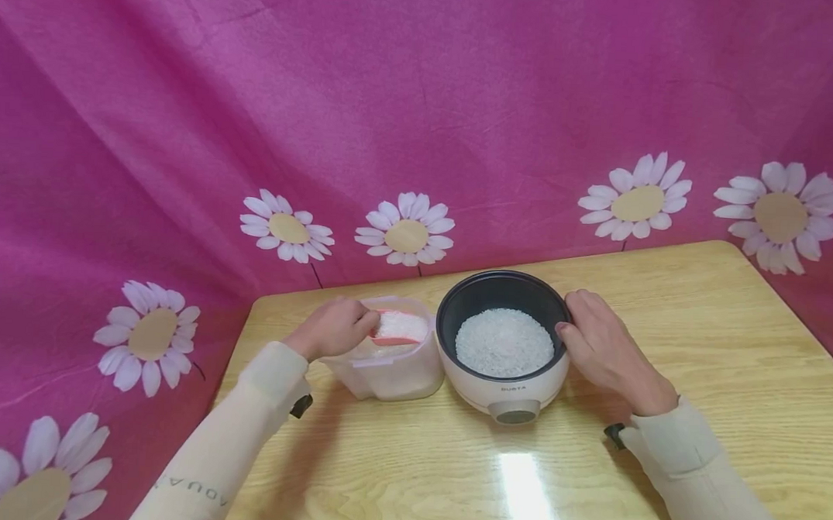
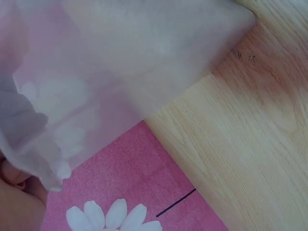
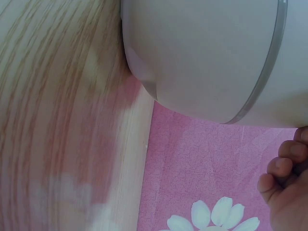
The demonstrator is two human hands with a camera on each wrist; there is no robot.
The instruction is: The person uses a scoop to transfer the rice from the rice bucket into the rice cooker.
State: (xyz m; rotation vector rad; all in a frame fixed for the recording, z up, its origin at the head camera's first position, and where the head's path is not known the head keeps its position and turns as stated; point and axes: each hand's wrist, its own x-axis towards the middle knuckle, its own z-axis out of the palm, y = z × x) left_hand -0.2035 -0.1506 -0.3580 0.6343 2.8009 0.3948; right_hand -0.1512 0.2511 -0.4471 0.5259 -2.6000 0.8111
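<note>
In the head view my left hand grips a pink-red scoop heaped with white grains that look like rice. The scoop is inside the mouth of a translucent plastic container, its handle covered by my fingers. Right beside the container stands a white electric cooker with a black inner pot and a front knob, holding more white grains. My right hand holds the cooker's right side, thumb at the rim. Its curled fingers show against the cooker wall in the right wrist view.
Both vessels stand on a light wood table, towards its back edge. A magenta cloth with daisy prints hangs behind and at both sides. The container wall fills much of the left wrist view.
</note>
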